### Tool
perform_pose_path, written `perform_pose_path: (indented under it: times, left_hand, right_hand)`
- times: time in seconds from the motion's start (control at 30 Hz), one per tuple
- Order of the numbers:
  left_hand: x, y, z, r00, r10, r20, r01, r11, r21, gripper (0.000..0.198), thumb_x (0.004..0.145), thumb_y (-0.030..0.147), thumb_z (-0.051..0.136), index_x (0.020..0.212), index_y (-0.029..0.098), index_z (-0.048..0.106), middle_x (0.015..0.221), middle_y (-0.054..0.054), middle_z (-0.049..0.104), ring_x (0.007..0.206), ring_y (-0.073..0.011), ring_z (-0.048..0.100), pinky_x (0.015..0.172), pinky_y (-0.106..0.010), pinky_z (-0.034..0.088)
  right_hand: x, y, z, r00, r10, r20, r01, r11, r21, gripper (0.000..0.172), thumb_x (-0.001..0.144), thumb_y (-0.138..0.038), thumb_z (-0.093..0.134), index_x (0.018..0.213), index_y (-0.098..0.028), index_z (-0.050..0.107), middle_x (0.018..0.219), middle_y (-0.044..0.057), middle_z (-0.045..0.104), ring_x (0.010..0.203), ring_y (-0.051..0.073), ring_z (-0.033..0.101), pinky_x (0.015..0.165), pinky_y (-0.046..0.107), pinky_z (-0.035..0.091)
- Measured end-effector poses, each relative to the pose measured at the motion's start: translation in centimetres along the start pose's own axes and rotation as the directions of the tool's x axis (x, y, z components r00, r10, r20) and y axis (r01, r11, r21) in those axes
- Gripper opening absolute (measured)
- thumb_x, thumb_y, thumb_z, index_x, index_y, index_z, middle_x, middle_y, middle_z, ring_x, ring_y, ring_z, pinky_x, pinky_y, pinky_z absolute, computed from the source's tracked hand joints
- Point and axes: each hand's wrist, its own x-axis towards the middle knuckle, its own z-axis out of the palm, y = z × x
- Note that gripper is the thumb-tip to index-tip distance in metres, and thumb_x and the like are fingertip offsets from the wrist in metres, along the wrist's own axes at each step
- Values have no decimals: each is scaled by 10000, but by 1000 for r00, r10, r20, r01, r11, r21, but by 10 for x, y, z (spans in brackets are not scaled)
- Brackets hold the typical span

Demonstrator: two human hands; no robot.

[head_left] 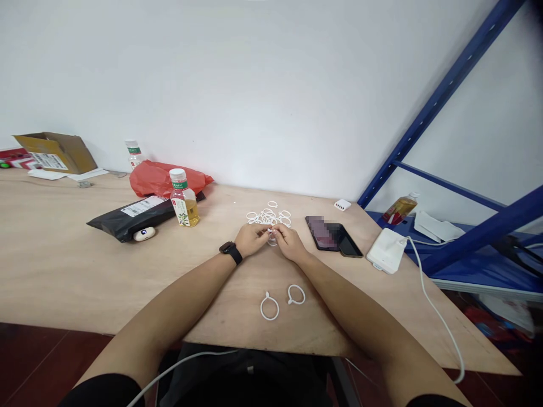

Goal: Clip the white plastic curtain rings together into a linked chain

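My left hand (251,239) and my right hand (288,241) meet at the middle of the wooden table, fingertips pinched together on a small white ring (272,243). Part of that ring hangs below the fingers; the rest is hidden by them. Just beyond my hands lies a pile of white rings (268,215), with a single one at its far side. Nearer to me, between my forearms, are two separate white rings (270,308), each with a small knob. A black watch is on my left wrist.
Left of my hands stand a drink bottle (185,203), a black parcel (136,215), a red bag (153,177) and an open carton (63,152). To the right lie two phones (324,233) and a white power bank (387,250) with a cable. Blue shelving (449,181) rises beyond.
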Motion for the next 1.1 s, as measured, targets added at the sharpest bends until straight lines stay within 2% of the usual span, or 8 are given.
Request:
perform_pose_path:
  times: [0.13,0.37,0.53,0.83,1.1]
  left_hand:
    - [0,-2,1,1000,-14,-1,14,1000,-12,299,830,193,544,1044,195,753,887,-29,766,716,-140,664,697,-235,495]
    - [2,-10,8,992,-125,-6,120,962,-247,275,799,212,546,956,123,754,844,-47,755,700,-133,652,662,-218,505]
    - [4,-12,10,988,-147,-41,132,958,-256,261,755,149,553,917,116,754,813,-45,750,663,-123,638,639,-210,501]
    - [5,-11,10,992,-121,-32,105,945,-310,269,776,131,537,931,142,756,897,-43,764,779,-151,692,722,-239,540]
    - [9,-17,10,979,-204,-19,176,887,-428,217,753,113,575,884,102,748,850,-65,759,747,-160,693,707,-254,558]
  right_hand:
    - [0,0,0,1000,-18,12,18,1000,-25,225,973,-314,413,939,-217,613,865,34,694,790,176,637,734,282,466]
    - [-1,-1,-2,996,-86,26,89,987,-136,211,966,-303,445,998,-223,638,920,54,707,820,196,638,765,297,459]
    - [-1,-1,0,995,-94,31,98,977,-189,216,976,-302,430,1015,-228,629,922,54,703,824,195,629,768,295,452]
    - [0,-3,-1,996,-85,7,85,981,-172,234,981,-305,407,1005,-219,624,914,61,695,821,201,623,772,305,455]
    - [-1,-5,2,996,-91,-13,87,977,-196,246,984,-306,401,1049,-223,623,961,73,704,861,214,636,793,320,467]
